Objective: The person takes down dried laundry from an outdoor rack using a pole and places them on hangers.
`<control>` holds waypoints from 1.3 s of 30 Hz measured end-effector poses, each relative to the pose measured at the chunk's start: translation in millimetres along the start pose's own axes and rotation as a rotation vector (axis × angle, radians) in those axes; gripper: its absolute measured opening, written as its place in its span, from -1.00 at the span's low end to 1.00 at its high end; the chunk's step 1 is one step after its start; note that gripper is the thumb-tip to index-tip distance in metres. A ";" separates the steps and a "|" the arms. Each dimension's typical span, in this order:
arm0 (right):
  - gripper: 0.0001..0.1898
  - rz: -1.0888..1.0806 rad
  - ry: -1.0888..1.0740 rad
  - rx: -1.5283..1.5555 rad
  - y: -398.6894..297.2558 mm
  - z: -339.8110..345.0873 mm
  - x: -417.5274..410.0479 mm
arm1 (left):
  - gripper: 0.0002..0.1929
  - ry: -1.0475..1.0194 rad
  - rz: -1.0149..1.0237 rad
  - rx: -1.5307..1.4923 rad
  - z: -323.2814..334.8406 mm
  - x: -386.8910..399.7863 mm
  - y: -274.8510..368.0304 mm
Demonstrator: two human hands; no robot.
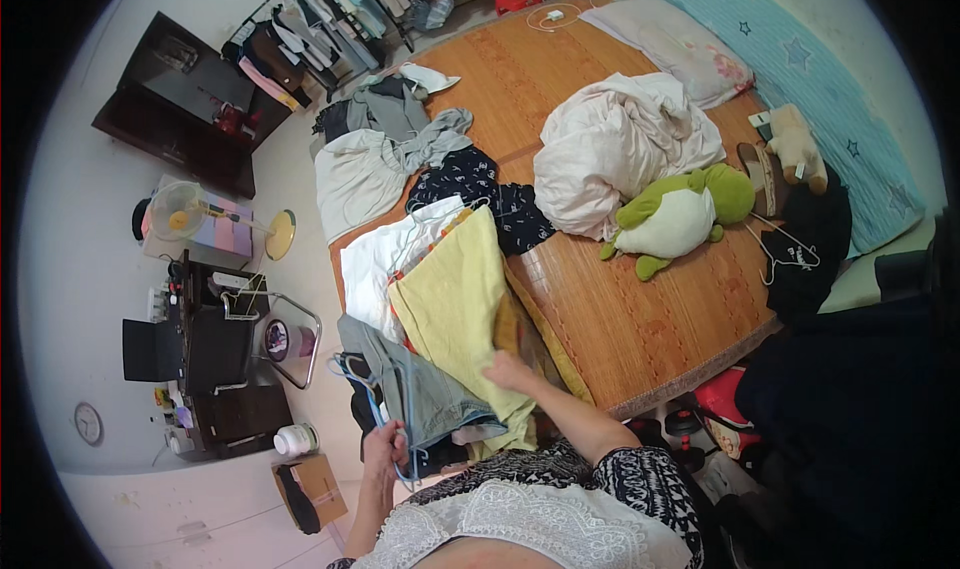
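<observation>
My left hand [385, 447] is closed round several blue clothes hangers [411, 419] at the near left edge of the bed. Beside it, grey-blue denim clothing [420, 389] hangs over the pile. My right hand [510, 372] touches the lower part of a yellow cloth garment [457, 291]; its fingers are blurred, so its grip is unclear. Under the yellow garment lie an orange-brown patterned garment [517, 329] and a white garment [367, 276]. Farther back are a dark patterned garment [461, 177], a white elastic-waisted garment [360, 182] and grey clothing [386, 111].
The bed has a woven mat [577, 299]. On it lie a bundled pale quilt [615, 149], a green plush toy [675, 216], a pillow [675, 47] and black clothing with a white hanger [795, 250]. A fan [180, 212] and metal-framed chair [311, 344] stand left.
</observation>
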State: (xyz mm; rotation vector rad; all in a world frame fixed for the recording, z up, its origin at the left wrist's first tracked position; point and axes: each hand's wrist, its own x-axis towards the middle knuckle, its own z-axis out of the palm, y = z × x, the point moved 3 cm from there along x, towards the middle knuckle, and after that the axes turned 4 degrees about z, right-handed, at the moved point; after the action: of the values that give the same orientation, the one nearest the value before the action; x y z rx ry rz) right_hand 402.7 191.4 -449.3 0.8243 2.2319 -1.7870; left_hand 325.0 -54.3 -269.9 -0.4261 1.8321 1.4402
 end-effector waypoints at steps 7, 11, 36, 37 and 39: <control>-0.80 -0.773 -0.462 -0.526 -130.6 85.2 -101.1 | -0.73 0.125 0.411 0.365 4.9 37.0 49.3; -0.83 -0.899 -0.677 -0.480 -134.8 127.4 -122.8 | -0.68 0.152 0.573 0.888 -25.0 93.8 11.5; -0.39 0.310 0.164 0.185 9.5 37.3 73.2 | -0.69 0.029 0.182 0.298 -118.6 8.5 -143.2; -0.46 0.267 0.146 0.143 0.9 35.2 74.7 | -0.69 0.040 0.136 0.296 -120.6 1.7 -135.6; -0.53 0.247 0.099 0.185 3.8 27.8 89.8 | -0.70 -0.008 0.329 0.234 -119.5 7.4 -133.3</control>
State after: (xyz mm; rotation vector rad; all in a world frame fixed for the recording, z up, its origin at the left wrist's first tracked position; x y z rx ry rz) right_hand 324.0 193.9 -500.9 1.1910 1.9376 -1.8866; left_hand 366.3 -205.7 -356.3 -0.0002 2.1058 1.4086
